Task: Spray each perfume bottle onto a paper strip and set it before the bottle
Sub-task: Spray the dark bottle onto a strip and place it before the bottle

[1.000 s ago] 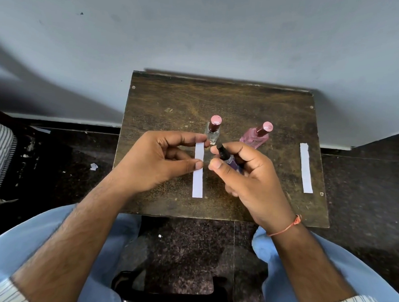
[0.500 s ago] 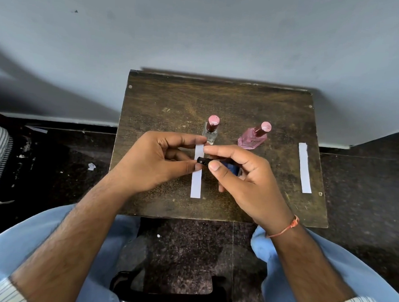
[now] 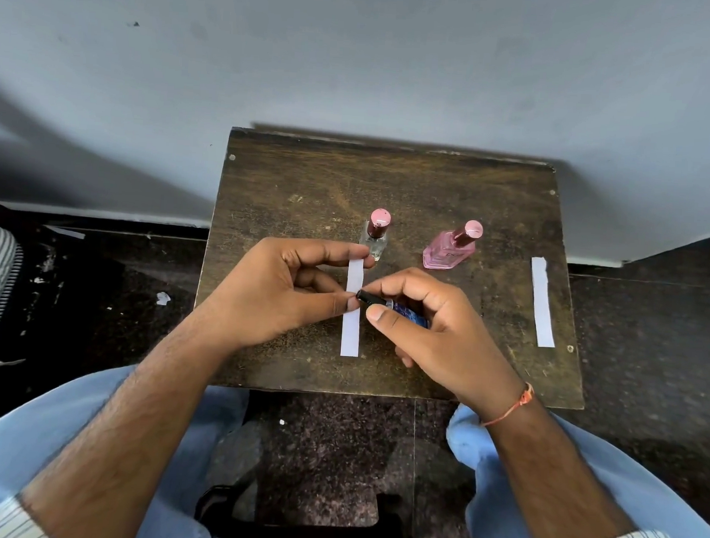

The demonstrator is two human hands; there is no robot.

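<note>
Since a second ago the small dark-blue perfume bottle with a black nozzle (image 3: 400,310) has tipped from a slant to lying nearly level, its black tip now touching the long white paper strip (image 3: 352,310) at mid-length. That bottle sits above the counter in the right hand (image 3: 433,327), whose fingers (image 3: 387,289) are curled and clenched around it, thumb under the neck. Strip stays upright-lengthwise in view, pinched by the left hand (image 3: 277,293), its index finger on the upper end and thumb at the middle. Just behind the strip stands a clear glass bottle with a pink cap (image 3: 375,236); beside it, to the right, a pink glass bottle with a pink cap (image 3: 450,249) stands apart. Well off at the right edge a second white paper strip (image 3: 542,301) lies flat on the worn dark wooden counter (image 3: 308,183). An orange thread bracelet (image 3: 511,407) circles the right wrist.
</note>
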